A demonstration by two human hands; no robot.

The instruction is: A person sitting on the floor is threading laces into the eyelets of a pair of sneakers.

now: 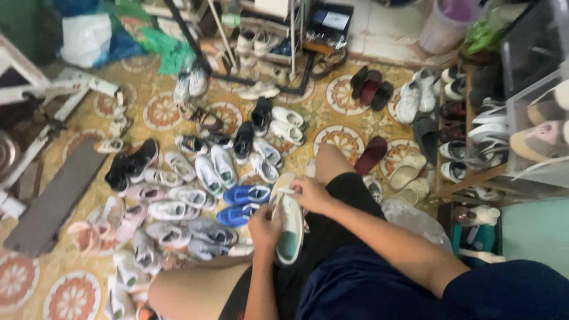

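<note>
Now I hold a white sneaker [290,222] over my lap, above the patterned floor [347,139]. My right hand [309,194] pinches its lace near the toe, and my left hand [265,227] grips its side. Blue sneakers [243,204] lie just beside it.

Dim, flat indoor light — soft focus, edges slightly blurred.

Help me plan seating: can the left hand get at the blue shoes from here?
Probably yes. The left hand grips the white shoe, and the blue shoes lie on the floor just beside it with nothing between; it would have to let go first.
</note>
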